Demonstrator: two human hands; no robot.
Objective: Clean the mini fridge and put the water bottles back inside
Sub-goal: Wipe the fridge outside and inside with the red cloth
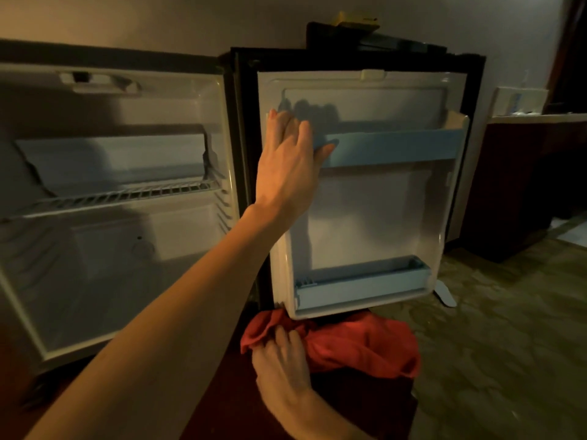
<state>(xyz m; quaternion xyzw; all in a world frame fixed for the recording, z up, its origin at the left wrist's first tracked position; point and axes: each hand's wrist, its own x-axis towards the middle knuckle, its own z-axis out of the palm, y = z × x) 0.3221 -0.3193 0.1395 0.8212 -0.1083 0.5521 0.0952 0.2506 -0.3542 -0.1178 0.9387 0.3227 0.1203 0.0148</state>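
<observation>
The mini fridge stands open, and its white interior [111, 249] at the left holds only a wire shelf [127, 195]. Its door [374, 211] is swung out to the right, with an upper blue rail [397, 147] and a lower blue shelf [359, 284], both bare. My left hand [289, 160] rests flat on the door's upper left inner edge, fingers straight and thumb touching the blue rail. Below the door, my right hand [282, 360] grips a bunched red cloth [365, 347] lying on the floor. No water bottles are in view.
A yellow item [355, 20] sits on dark things on top of the fridge. A dark cabinet [514, 185] with a pale counter stands at the right. A small white object [444, 293] lies on the patterned floor by the door's lower corner.
</observation>
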